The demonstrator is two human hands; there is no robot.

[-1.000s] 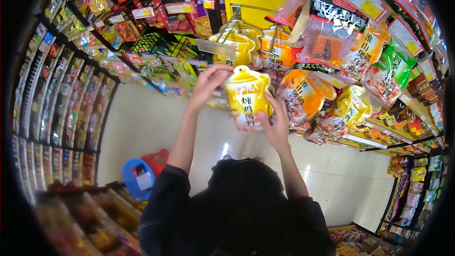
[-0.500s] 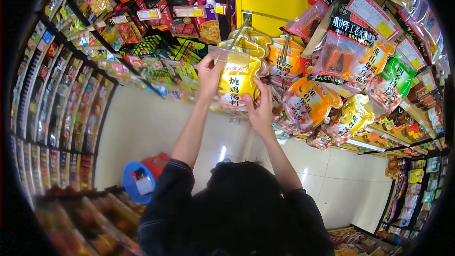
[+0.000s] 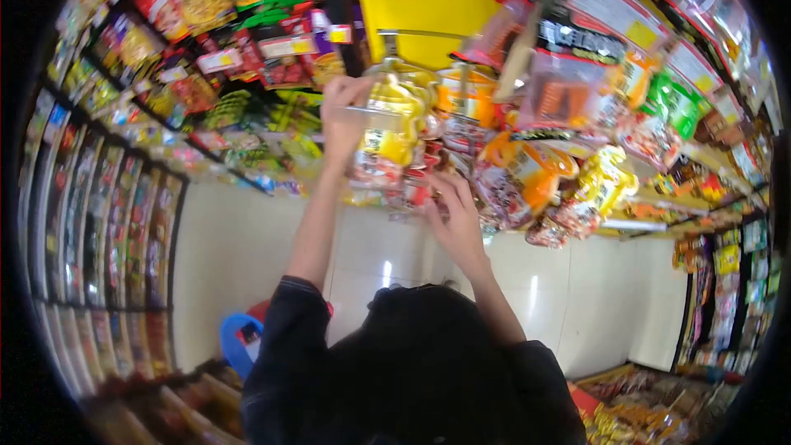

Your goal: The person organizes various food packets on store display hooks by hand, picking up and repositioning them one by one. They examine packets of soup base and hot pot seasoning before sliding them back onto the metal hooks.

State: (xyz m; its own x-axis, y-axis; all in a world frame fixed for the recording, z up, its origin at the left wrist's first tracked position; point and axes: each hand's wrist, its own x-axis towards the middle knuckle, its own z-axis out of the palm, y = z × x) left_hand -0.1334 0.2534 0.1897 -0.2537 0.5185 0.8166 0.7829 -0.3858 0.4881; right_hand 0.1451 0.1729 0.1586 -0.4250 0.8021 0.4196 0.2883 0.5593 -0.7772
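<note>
My left hand (image 3: 344,119) is closed at the upper left edge of a yellow soup-seasoning packet (image 3: 387,136), beside a clear plastic tag holder (image 3: 375,118) that crosses in front. Motion blur hides exactly where its fingertips press. The packet hangs upright at the front of a metal hook (image 3: 390,45), with more yellow packets behind it. Lower and to the right, my right hand (image 3: 456,218) has its fingers apart, near the packet's bottom corner and some reddish packets (image 3: 412,191). Nothing shows in its grasp.
Orange packets (image 3: 523,177) and another yellow packet (image 3: 601,181) hang to the right, below a clear red-brown block packet (image 3: 564,91). Shelves of snacks (image 3: 99,222) line the left. A blue basket (image 3: 239,346) stands on the tiled floor (image 3: 247,255).
My right hand has come off the yellow packet's side and dropped lower, fingers spreading. My left hand has shifted slightly left and up at the packet's top. The view has moved and blurred.
</note>
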